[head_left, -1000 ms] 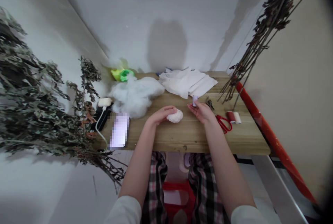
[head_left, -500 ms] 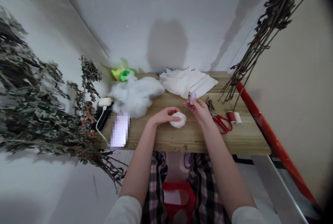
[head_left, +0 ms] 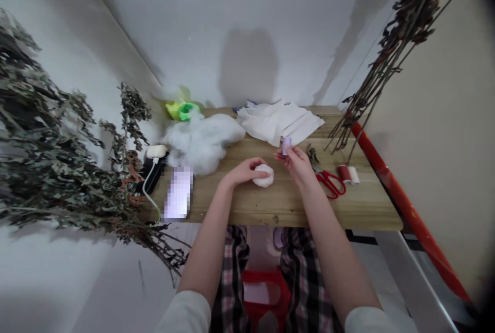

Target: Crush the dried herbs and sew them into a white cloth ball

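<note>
Wooden table point(head_left: 294, 209), stuffing pile point(head_left: 201, 145) at back left. White stuffing ball point(head_left: 264, 176), lumpy, roughly round, sits on the table front of center. Left hand point(head_left: 243, 172) rests loosely over it, fingers touching, grip unclear. Right hand point(head_left: 296, 164) pinches small lilac roll point(head_left: 286, 146) between fingertips, closed on it. Red scissors point(head_left: 330, 184), thread spools point(head_left: 347, 173) lie right.

Bright, even, diffuse light fills the scene, and a soft grey shadow point(head_left: 248, 67) falls on the white wall point(head_left: 174, 29) above the wooden tabletop point(head_left: 340, 209). The wide-angle view bends the edges and darkens toward the right corners, while a pixelated blur patch point(head_left: 178, 194) obscures one rectangle.
</note>
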Motion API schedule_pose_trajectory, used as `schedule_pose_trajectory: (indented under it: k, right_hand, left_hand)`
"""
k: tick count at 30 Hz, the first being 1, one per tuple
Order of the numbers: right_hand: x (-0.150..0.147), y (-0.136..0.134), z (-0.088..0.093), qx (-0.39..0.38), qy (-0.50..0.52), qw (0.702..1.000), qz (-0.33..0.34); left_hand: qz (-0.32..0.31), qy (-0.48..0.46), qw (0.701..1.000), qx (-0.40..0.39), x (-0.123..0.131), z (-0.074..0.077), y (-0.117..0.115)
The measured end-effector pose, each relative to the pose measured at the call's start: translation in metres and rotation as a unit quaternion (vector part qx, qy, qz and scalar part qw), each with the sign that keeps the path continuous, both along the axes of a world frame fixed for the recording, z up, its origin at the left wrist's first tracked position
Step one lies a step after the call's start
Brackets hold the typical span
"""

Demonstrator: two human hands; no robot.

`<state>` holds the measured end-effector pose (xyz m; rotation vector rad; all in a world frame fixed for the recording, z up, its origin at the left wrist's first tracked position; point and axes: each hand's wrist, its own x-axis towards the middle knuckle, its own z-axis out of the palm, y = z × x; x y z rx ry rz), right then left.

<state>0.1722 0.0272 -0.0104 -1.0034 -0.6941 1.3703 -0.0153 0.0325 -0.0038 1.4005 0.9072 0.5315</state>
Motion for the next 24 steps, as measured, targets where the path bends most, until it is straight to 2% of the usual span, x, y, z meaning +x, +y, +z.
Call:
schedule_pose_trajectory:
  k: [4,9,13,16,20,24]
  right_hand:
    - [-0.003,-0.008,0.012,0.036,-0.014,0.998,0.044]
    - [-0.012,-0.019,0.024,0.053,-0.026,0.994,0.091]
    - [-0.019,-0.025,0.027,0.054,-0.032,0.992,0.111]
    - [-0.022,-0.026,0.027,0.061,-0.039,0.989,0.127]
    - [-0.023,-0.026,0.025,0.068,-0.043,0.989,0.124]
    - [-0.021,-0.025,0.023,0.042,-0.068,0.992,0.094]
  left_hand:
    - [0.062,-0.009,0.998,0.010,0.002,-0.002,0.001]
    - [0.097,-0.039,0.994,0.023,0.005,-0.002,0.004]
    - [0.156,-0.012,0.986,0.056,0.009,-0.004,0.005]
    - [0.217,-0.008,0.975,0.041,0.012,-0.005,0.005]
    - [0.258,-0.019,0.966,0.022,0.013,-0.007,0.006]
    - [0.286,0.012,0.957,0.047,0.012,-0.009,0.007]
